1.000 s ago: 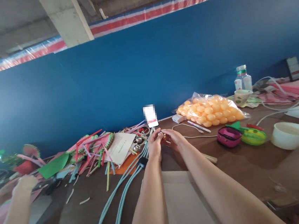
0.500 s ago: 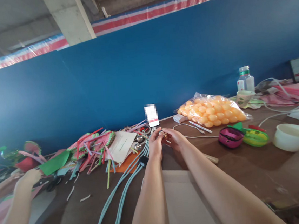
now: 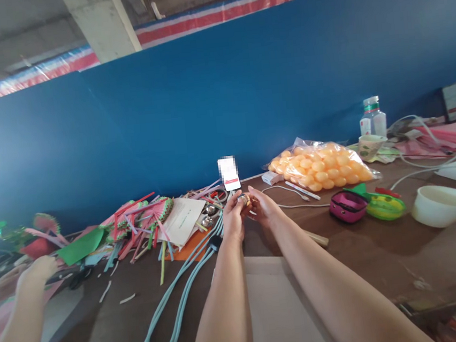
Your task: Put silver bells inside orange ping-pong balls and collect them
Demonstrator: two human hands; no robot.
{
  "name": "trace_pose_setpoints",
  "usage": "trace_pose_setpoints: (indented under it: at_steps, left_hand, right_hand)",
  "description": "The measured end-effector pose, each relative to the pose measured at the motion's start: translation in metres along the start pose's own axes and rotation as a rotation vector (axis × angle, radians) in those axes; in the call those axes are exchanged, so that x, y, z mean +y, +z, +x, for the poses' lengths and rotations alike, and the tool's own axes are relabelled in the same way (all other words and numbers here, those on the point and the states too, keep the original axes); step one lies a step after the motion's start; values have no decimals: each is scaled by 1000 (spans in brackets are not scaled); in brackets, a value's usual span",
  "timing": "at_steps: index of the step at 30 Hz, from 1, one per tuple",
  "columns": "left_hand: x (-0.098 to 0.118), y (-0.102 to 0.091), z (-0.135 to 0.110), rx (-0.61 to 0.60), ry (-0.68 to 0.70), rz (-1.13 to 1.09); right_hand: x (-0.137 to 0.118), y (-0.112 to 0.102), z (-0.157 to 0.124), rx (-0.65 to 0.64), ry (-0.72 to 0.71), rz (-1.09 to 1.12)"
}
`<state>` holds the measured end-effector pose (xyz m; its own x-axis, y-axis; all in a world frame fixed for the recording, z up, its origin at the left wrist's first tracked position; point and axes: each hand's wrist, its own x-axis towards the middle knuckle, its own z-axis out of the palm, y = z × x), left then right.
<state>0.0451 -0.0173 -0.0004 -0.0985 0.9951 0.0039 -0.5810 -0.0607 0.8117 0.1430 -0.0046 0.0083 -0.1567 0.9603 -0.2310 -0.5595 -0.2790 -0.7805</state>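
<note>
The left hand (image 3: 233,220) and right hand (image 3: 262,208) meet above the brown table (image 3: 365,254), fingertips pressed together in a pinch on a small round metallic piece (image 3: 242,199), shiny and ball-shaped; finer detail cannot be resolved. Smooth pale-blue tubes (image 3: 184,299) run beneath the left forearm, beside a flat cardboard sheet (image 3: 281,305). A clear plastic bag of glossy orange balls (image 3: 322,164) lies well apart to the right, near a white bowl (image 3: 444,204). Compared with half a second earlier, the pinch is unchanged, and the joined hands sit slightly higher and further left in the view.
</note>
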Motion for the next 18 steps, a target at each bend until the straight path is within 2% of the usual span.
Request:
trace_pose_setpoints:
  at_steps: [10,18]
  left_hand:
    - [-2,1,0,7,8,38]
    - [-4,-2,1,26,13,55]
  right_hand:
    - [6,-2,4,35,-32,9]
    - [7,-3,6,-10,-19,1]
